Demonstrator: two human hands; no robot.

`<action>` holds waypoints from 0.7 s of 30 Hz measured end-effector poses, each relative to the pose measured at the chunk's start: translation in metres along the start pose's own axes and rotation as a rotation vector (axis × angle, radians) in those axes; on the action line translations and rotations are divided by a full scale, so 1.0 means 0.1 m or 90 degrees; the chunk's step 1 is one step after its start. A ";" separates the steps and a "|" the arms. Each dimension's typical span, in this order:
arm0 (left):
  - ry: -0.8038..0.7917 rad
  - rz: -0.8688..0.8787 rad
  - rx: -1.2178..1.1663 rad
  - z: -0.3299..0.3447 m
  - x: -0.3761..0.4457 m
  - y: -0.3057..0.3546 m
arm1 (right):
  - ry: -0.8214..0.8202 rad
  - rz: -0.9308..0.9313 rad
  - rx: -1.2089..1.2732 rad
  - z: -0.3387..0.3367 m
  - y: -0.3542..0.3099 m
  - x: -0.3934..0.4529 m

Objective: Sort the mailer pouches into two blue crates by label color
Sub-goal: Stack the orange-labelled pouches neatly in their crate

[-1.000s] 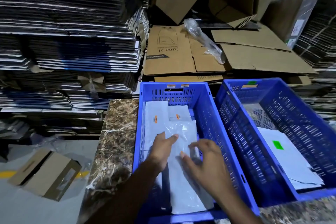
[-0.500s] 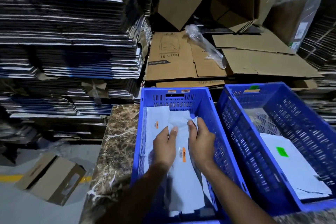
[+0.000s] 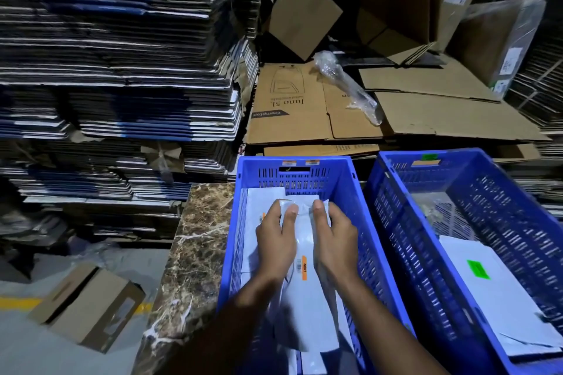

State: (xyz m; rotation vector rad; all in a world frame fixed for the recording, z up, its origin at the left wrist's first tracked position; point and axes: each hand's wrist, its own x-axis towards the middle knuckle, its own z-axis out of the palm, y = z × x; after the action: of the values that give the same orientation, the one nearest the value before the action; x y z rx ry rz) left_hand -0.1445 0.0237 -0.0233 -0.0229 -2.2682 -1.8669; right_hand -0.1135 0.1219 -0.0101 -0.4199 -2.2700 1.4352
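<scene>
Both hands laid flat on a mailer pouch inside the left blue crate.
Left hand [image 3: 275,242] and right hand [image 3: 333,240] are spread, fingers straight, pressed on the orange-label pouch [image 3: 304,289] atop other pouches in the left crate [image 3: 344,189]; a green-label pouch [image 3: 487,292] is seen in the right crate [image 3: 402,222], both crates set on a marble counter [image 3: 195,246].

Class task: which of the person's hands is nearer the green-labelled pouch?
Right. The right hand is in the neighbouring crate, closer to the green-labelled pouch; the left hand lies beyond it.
</scene>
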 end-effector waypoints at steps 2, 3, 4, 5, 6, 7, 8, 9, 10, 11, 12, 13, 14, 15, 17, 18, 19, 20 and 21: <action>0.013 0.028 -0.011 0.02 -0.01 0.02 | 0.028 -0.003 0.011 0.01 0.00 0.09; 0.024 0.042 -0.017 0.03 0.00 0.03 | 0.046 -0.006 0.020 0.02 -0.01 0.11; 0.035 0.051 -0.023 0.04 0.01 0.05 | 0.065 -0.008 0.035 0.03 -0.01 0.12; 0.051 0.050 -0.028 0.06 0.03 0.07 | 0.082 -0.012 0.053 0.04 -0.03 0.12; 0.066 0.045 -0.036 0.07 0.04 0.08 | 0.094 -0.015 0.074 0.05 -0.05 0.11; 0.079 0.034 -0.046 0.07 0.06 0.07 | 0.100 -0.016 0.099 0.04 -0.08 0.10; 0.089 0.024 -0.056 0.06 0.08 0.06 | 0.098 -0.014 0.120 0.03 -0.09 0.09; 0.101 0.008 -0.062 0.05 0.10 0.03 | 0.087 -0.007 0.126 0.01 -0.08 0.09; 0.111 -0.007 -0.073 0.03 0.12 0.00 | 0.061 -0.001 0.114 -0.01 -0.05 0.09; 0.118 -0.021 -0.080 0.00 0.15 -0.02 | 0.021 0.003 0.093 -0.04 -0.02 0.08; 0.121 -0.027 -0.080 -0.04 0.17 -0.02 | -0.028 -0.002 0.071 -0.06 0.03 0.05; 0.121 -0.026 -0.079 -0.07 0.19 -0.01 | -0.076 -0.013 0.056 -0.07 0.06 0.01; 0.106 -0.020 -0.086 -0.10 0.21 -0.01 | -0.109 -0.025 0.044 -0.06 0.10 -0.03; 0.079 -0.028 -0.097 -0.13 0.21 0.02 | -0.117 -0.037 0.030 -0.05 0.13 -0.08; -0.006 -0.056 -0.114 -0.19 0.17 0.04 | -0.067 -0.047 -0.002 -0.01 0.17 -0.10; -0.053 -0.071 -0.113 -0.23 0.15 0.04 | -0.027 -0.041 -0.002 -0.01 0.17 -0.09; -0.098 -0.082 -0.120 -0.26 0.11 0.01 | 0.003 -0.029 0.010 -0.03 0.18 -0.05; -0.148 -0.093 -0.146 -0.30 0.05 -0.04 | 0.020 -0.020 0.022 -0.05 0.19 -0.02; -0.196 -0.100 -0.179 -0.32 -0.01 -0.08 | 0.021 -0.012 0.031 -0.09 0.20 0.01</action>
State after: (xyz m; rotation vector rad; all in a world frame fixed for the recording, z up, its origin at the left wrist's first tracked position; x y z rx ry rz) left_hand -0.1399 -0.0089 -0.0252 -0.1916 -2.2252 -2.4006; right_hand -0.1092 0.1373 -0.0243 -0.4033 -2.2030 1.4610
